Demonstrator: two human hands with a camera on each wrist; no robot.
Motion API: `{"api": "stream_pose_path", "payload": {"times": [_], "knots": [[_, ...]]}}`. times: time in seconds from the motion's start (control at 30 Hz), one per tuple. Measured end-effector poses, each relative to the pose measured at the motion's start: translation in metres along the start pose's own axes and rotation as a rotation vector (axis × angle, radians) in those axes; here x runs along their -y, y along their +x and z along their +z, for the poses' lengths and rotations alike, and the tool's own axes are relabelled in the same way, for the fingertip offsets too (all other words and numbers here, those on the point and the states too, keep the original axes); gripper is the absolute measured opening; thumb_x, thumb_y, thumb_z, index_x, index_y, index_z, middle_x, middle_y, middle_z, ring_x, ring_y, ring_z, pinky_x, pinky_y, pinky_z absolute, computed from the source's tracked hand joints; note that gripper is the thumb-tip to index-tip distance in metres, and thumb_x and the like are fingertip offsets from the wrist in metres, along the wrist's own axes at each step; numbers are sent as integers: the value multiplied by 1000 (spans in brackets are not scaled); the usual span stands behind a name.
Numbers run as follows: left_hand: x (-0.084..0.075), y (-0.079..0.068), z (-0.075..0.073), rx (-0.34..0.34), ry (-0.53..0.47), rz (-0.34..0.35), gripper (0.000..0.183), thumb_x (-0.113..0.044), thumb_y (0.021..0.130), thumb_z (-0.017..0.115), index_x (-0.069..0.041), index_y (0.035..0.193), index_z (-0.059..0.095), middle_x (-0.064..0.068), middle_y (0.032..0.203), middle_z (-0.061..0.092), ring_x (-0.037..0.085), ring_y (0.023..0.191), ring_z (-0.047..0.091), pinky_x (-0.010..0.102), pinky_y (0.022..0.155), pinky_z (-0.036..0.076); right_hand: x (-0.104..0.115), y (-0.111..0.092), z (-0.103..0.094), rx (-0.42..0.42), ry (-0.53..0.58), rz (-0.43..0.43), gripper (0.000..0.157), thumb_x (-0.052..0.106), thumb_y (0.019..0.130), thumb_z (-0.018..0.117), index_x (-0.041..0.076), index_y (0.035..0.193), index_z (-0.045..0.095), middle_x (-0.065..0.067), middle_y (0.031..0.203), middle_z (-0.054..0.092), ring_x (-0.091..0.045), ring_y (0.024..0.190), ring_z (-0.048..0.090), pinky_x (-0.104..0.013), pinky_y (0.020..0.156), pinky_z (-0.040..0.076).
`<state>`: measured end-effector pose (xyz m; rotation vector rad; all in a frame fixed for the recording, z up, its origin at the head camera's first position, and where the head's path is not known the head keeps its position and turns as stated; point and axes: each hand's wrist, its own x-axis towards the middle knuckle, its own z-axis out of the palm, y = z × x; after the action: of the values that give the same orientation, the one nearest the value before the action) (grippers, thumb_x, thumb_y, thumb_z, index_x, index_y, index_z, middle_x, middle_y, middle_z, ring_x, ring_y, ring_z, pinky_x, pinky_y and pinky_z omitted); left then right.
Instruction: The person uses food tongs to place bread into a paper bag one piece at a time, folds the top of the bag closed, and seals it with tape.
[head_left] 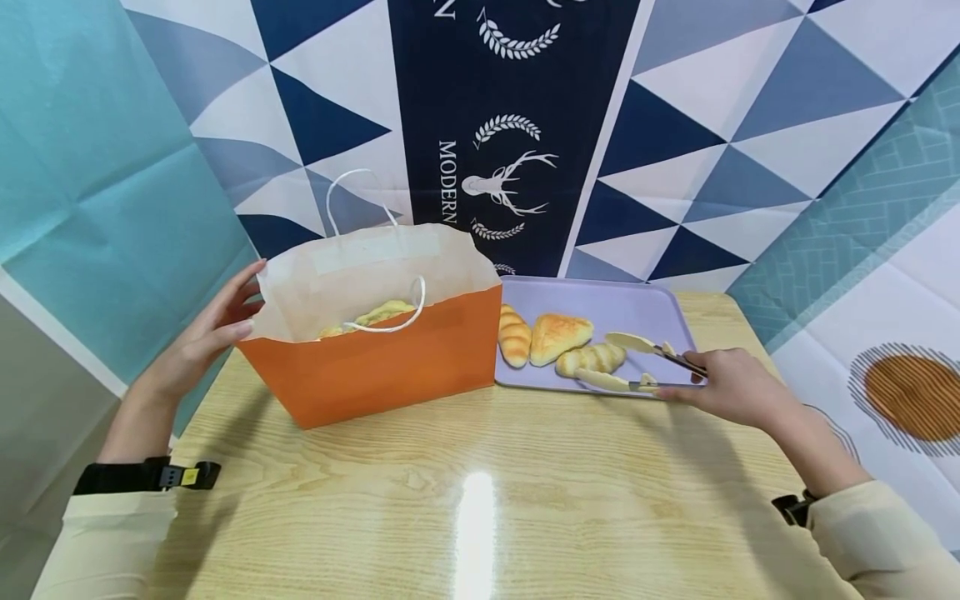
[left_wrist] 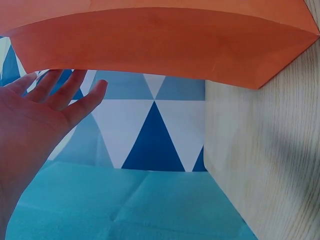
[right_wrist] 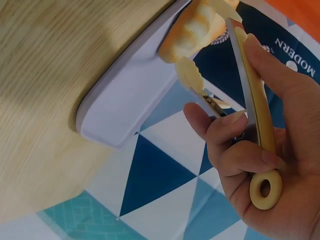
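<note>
My right hand (head_left: 738,387) grips a pair of food tongs (head_left: 663,354) with cream tips and handle. The spread tips stand on either side of a pale striped bread roll (head_left: 592,360) on a lilac tray (head_left: 622,300). Beside that roll lie a golden triangular pastry (head_left: 558,337) and a browned oblong roll (head_left: 514,335). An orange paper bag (head_left: 375,367) with white string handles stands left of the tray, its mouth wide, yellowish bread (head_left: 382,312) showing inside. At the bag's left edge my left hand (head_left: 202,333) touches the side with extended fingers (left_wrist: 62,92).
A pale wooden table (head_left: 420,500) carries the bag and tray. Behind it hangs a cloth with blue triangles (head_left: 660,183) and a dark deer-print panel (head_left: 510,100). Teal cloth (head_left: 112,167) covers the left side; the bag overlaps the tray's left end in the head view.
</note>
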<state>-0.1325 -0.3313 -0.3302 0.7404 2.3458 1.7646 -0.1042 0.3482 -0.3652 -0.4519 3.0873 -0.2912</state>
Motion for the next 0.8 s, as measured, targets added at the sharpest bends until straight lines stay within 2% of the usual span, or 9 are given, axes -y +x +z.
{"api": "stream_pose_path", "payload": {"times": [0.1, 0.23, 0.33, 0.4, 0.47, 0.57, 0.67, 0.73, 0.8], "knots": [[0, 0, 0, 3, 0, -2, 69, -9, 100, 36, -27, 161, 9, 11, 162, 10, 31, 138, 18, 60, 108, 15, -4, -3, -1, -1, -2, 15, 73, 63, 77, 72, -2, 110, 70, -1, 63, 58, -15, 52, 44, -30, 47, 35], [0, 1, -1, 0, 10, -8, 69, -10, 100, 36, -27, 161, 9, 10, 162, 11, 31, 138, 19, 67, 106, 14, -11, -6, -2, -11, -7, 31, 55, 60, 80, 71, 6, 89, 68, 3, 54, 41, -14, 50, 36, -29, 46, 27], [0, 1, -1, 1, 10, -6, 69, -10, 100, 36, -27, 161, 9, 10, 162, 12, 30, 137, 21, 65, 107, 16, -15, -8, -2, -33, -10, 33, 50, 58, 81, 71, 9, 77, 62, 4, 52, 36, -13, 48, 33, -28, 45, 25], [0, 1, -1, 2, 8, -1, 69, -9, 100, 36, -26, 161, 9, 10, 161, 13, 30, 137, 21, 58, 107, 21, -18, -8, -2, -41, -10, 28, 51, 58, 81, 71, 7, 81, 65, 3, 52, 39, -13, 48, 34, -29, 45, 27], [0, 0, -1, 1, 11, -4, 69, -9, 100, 36, -26, 161, 9, 11, 161, 13, 31, 137, 22, 54, 105, 24, -23, -7, -3, -39, -10, 12, 55, 58, 81, 72, 4, 92, 70, 1, 54, 47, -14, 49, 39, -30, 45, 32], [1, 0, -1, 2, 18, -12, 69, -10, 100, 37, -27, 161, 9, 10, 161, 13, 31, 137, 21, 59, 106, 22, -30, -5, -5, -29, -11, -21, 69, 59, 79, 73, -2, 111, 71, -11, 69, 68, -20, 58, 57, -40, 50, 46], [2, 0, -1, 3, 16, -13, 69, -10, 100, 37, -27, 161, 9, 10, 161, 13, 30, 137, 21, 61, 106, 20, -34, -1, -9, -24, -34, -63, 79, 60, 77, 74, -6, 119, 68, -19, 88, 75, -27, 70, 66, -48, 58, 53], [2, 0, -1, 5, 11, -6, 69, -9, 100, 36, -26, 161, 8, 11, 161, 14, 31, 137, 22, 51, 105, 25, -36, 2, -13, -29, -52, -97, 83, 61, 75, 75, -8, 120, 67, -20, 90, 75, -28, 72, 67, -48, 58, 54], [1, 0, -2, 6, 8, 0, 69, -8, 100, 36, -26, 161, 8, 10, 161, 14, 29, 137, 23, 45, 103, 27, -36, 5, -17, -37, -73, -128, 83, 62, 72, 76, -6, 119, 68, -16, 88, 75, -22, 68, 65, -43, 55, 52]]}}
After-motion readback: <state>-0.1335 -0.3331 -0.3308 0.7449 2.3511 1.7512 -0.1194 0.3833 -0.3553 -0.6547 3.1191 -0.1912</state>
